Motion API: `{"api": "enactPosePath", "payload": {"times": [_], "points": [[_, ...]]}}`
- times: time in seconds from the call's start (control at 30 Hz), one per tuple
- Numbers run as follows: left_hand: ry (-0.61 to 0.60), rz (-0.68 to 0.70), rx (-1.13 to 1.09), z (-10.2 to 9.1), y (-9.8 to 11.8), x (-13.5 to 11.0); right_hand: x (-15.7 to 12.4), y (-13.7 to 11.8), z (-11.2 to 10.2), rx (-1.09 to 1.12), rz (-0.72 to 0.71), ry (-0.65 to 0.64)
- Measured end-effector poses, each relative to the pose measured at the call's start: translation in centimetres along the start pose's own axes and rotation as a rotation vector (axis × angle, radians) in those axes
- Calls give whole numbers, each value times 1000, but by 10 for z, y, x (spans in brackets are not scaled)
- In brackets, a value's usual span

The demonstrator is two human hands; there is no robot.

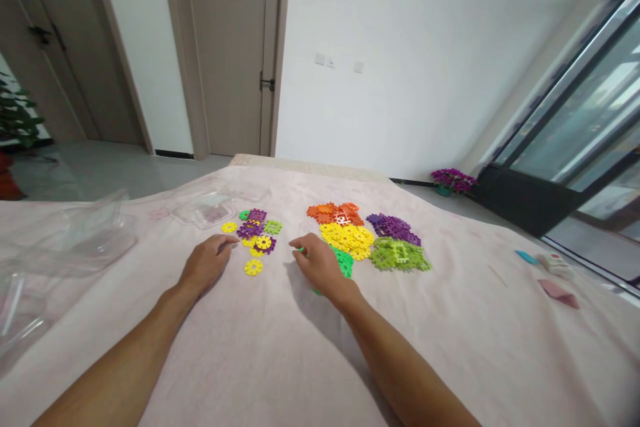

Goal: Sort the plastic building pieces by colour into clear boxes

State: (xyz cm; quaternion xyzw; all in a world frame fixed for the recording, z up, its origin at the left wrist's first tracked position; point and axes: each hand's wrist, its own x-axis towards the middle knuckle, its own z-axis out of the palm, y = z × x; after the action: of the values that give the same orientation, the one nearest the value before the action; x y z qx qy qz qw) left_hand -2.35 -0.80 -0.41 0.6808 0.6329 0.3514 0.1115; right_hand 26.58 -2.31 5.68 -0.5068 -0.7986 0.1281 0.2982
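Observation:
My left hand rests on the cloth just left of a small mixed group of flower-shaped plastic interlocking discs. Its index finger reaches toward the purple discs and yellow disc, with nothing visible in the fingers. To the right of that group, my right hand hovers low over the cloth, index finger and thumb apart, no piece showing between them. It partly covers the green discs. Sorted piles lie beyond it: orange discs, yellow discs, dark purple discs and light green discs.
Clear plastic containers stand on the left of the pink tablecloth. Toward the right edge lie a blue item, a small white box and a pink cloth piece. A single yellow disc lies nearest me.

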Motion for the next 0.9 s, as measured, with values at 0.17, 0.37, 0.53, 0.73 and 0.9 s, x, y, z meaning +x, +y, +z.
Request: {"api": "enactPosePath", "payload": {"times": [0.17, 0.37, 0.53, 0.73, 0.9], "points": [[12, 9, -20, 1, -1, 1, 10, -41, 53, -75, 86, -190], [-7, -13, 10, 3, -3, 1, 12, -50, 68, -108, 60, -169], [-20, -10, 22, 1, 1, 1, 8, -46, 72, 14, 124, -167], [-24, 3, 28, 2, -3, 2, 11, -38, 55, 105, 12, -113], [-22, 4, 22, 2, -4, 2, 31, -20, 3, -16, 77, -66]]}}
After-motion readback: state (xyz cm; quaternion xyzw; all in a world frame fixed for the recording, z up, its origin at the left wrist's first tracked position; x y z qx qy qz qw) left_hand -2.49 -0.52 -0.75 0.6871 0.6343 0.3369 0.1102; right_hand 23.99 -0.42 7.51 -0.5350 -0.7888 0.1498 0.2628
